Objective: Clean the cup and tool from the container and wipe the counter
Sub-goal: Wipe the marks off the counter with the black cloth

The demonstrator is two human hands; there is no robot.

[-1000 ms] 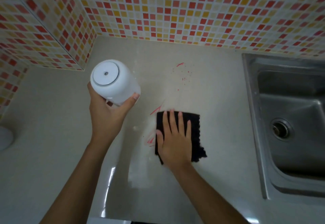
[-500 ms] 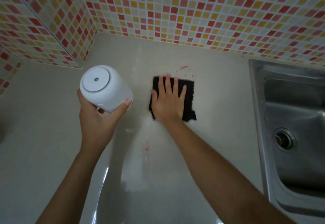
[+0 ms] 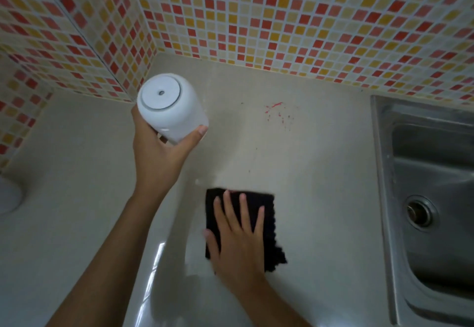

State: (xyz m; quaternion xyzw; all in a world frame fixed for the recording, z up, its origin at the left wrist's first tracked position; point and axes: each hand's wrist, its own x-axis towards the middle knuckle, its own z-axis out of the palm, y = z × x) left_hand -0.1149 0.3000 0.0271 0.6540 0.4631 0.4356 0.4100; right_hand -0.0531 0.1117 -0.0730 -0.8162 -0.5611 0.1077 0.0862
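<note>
My left hand (image 3: pixel 160 157) holds a white cup (image 3: pixel 170 107) upside down above the counter, its round base facing me. My right hand (image 3: pixel 239 239) lies flat with spread fingers on a black cloth (image 3: pixel 266 213), pressing it onto the pale counter (image 3: pixel 320 172) near the front. Red splatter marks (image 3: pixel 278 113) remain on the counter farther back, beyond the cloth and to the right of the cup. No tool or container is in view.
A steel sink (image 3: pixel 431 198) with its drain (image 3: pixel 419 212) fills the right side. Mosaic tiled walls (image 3: pixel 282 18) close the back and the left corner. A white rounded object (image 3: pixel 9 195) sits at the left edge.
My right hand has slid the black cloth from the back of the counter toward me. The red marks in the middle are gone. The cup stays held in my left hand.
</note>
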